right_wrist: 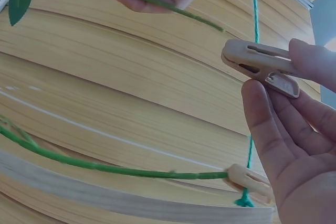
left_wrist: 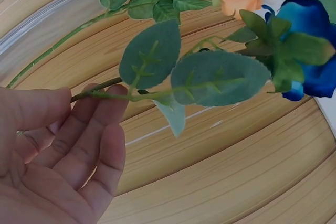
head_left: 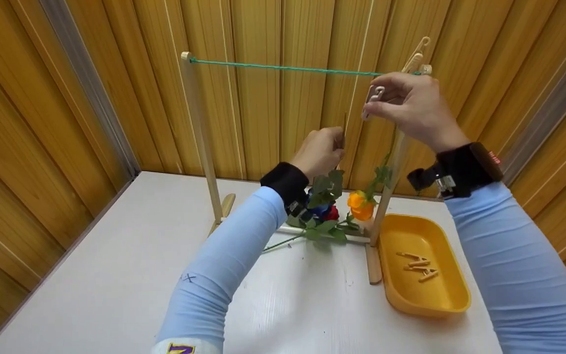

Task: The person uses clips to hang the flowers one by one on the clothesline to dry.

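Note:
My left hand (head_left: 320, 150) pinches the green stem (right_wrist: 178, 9) of a blue rose (left_wrist: 307, 40) between thumb and fingers; the bloom hangs downward. In the right wrist view, the stem's cut end points toward a pale clothespin (right_wrist: 257, 59). My right hand (head_left: 413, 108) pinches that clothespin by its legs, close to the green string (head_left: 283, 68). Near the string's right end, a second clothespin (right_wrist: 247, 178) clips the stem of an orange rose (head_left: 360, 205), which hangs head down. Behind the left forearm, a red rose (head_left: 331, 213) shows low by the tabletop, partly hidden.
Two wooden posts, left (head_left: 199, 128) and right (head_left: 386, 206), carry the string above a white table (head_left: 116, 275). Beside the right post's foot stands a yellow basin (head_left: 396, 300) with clothespins (head_left: 420, 268) inside. A wood-panelled wall (head_left: 258, 108) rises behind.

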Tool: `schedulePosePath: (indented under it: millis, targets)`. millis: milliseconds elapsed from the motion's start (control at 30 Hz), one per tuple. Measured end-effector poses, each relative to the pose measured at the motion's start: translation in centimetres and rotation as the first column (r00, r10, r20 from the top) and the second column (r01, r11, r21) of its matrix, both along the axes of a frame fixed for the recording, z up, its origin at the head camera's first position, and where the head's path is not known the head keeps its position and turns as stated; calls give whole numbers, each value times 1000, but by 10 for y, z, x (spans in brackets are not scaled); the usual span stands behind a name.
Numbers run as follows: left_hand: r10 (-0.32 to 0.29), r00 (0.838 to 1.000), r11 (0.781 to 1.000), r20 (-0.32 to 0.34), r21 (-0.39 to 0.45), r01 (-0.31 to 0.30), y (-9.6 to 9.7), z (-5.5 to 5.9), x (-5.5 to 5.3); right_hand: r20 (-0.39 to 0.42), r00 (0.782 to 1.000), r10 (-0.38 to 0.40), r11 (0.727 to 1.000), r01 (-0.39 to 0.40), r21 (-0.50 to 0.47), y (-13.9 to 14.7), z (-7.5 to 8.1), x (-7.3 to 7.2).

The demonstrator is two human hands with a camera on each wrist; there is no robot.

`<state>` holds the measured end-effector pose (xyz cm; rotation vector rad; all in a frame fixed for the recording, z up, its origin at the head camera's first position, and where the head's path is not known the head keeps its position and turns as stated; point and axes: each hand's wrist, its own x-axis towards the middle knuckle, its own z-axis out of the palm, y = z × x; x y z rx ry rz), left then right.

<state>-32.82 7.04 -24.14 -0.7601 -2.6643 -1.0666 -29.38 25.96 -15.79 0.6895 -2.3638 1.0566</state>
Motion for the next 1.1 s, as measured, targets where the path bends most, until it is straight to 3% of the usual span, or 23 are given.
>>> schedulePosePath:
  millis: [533, 1100]
  targets:
    - [29, 1000, 1000, -10, 13, -29, 16, 24, -19, -59, 984, -167, 981, 172, 88, -3, 48, -17]
    - [39, 999, 999, -24, 35, -38, 20, 31, -28, -67, 968, -241, 967, 246, 71, -8, 61, -27]
